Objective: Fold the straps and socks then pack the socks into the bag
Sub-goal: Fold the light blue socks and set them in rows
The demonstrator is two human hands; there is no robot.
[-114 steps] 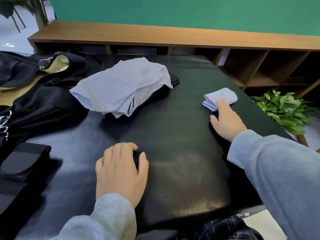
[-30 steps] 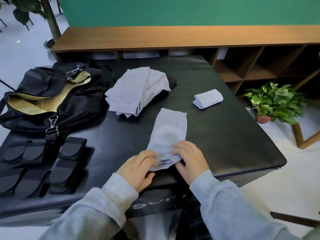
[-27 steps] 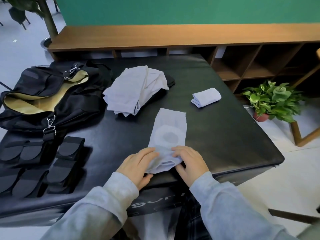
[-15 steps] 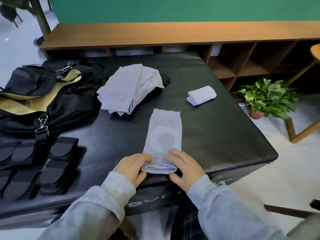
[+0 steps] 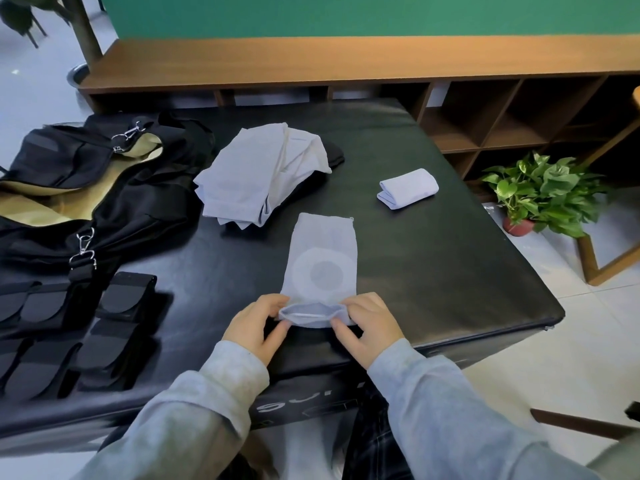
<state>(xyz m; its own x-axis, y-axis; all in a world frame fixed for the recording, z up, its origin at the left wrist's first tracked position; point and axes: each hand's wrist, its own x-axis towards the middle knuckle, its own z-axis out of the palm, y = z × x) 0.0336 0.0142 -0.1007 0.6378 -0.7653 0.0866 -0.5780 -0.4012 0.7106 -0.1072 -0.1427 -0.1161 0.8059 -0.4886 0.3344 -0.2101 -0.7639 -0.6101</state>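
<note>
A pale blue sock (image 5: 323, 261) with a white ring pattern lies flat on the black table (image 5: 433, 265), its near end rolled up. My left hand (image 5: 258, 325) pinches the roll's left end and my right hand (image 5: 369, 327) pinches its right end. A folded sock (image 5: 408, 188) rests at the right. A pile of unfolded pale socks (image 5: 263, 176) sits behind. The open black bag (image 5: 104, 188) with tan lining lies at the left. Folded black straps (image 5: 69, 327) lie at the front left.
A wooden shelf unit (image 5: 346, 64) stands behind the table. A potted green plant (image 5: 543, 192) stands on the floor to the right, beside a wooden stool leg (image 5: 602, 261). The table's near edge is just below my hands.
A sock was taken from the pile and laid flat in front of me. Over the last second both hands have rolled its near end upward; the visible flat part is shorter.
</note>
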